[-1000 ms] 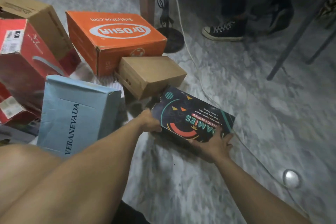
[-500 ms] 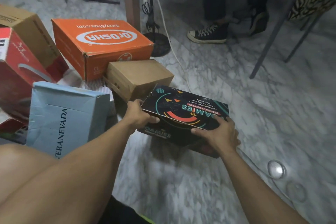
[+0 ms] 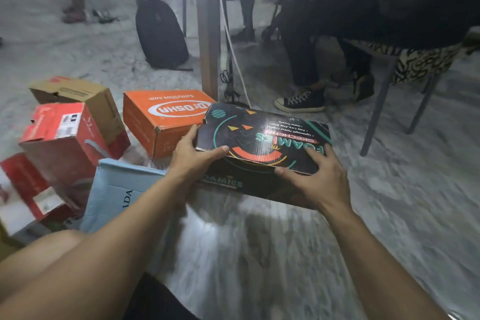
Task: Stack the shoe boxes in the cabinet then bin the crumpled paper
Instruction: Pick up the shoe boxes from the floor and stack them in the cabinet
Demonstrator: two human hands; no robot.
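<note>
A black shoe box (image 3: 262, 138) with teal and orange print is held off the marble floor between both hands. My left hand (image 3: 193, 161) grips its left end, thumb on the lid. My right hand (image 3: 317, 179) clasps the near right corner. Left of it stand an orange shoe box (image 3: 161, 122), a red box (image 3: 62, 143), a brown cardboard box (image 3: 78, 93) and a light blue box (image 3: 117, 189). No cabinet, bin or crumpled paper shows in the view.
A wooden table leg (image 3: 207, 34) with a white cable (image 3: 231, 41) stands just behind the boxes. A black backpack (image 3: 161, 34) leans further back. A seated person's sneakers (image 3: 301, 101) and grey chair legs (image 3: 376, 112) are at the right.
Both hands have lifted the black box from the floor and brought it up and toward the orange box. The view has tilted upward, and the small brown box is now hidden behind it.
</note>
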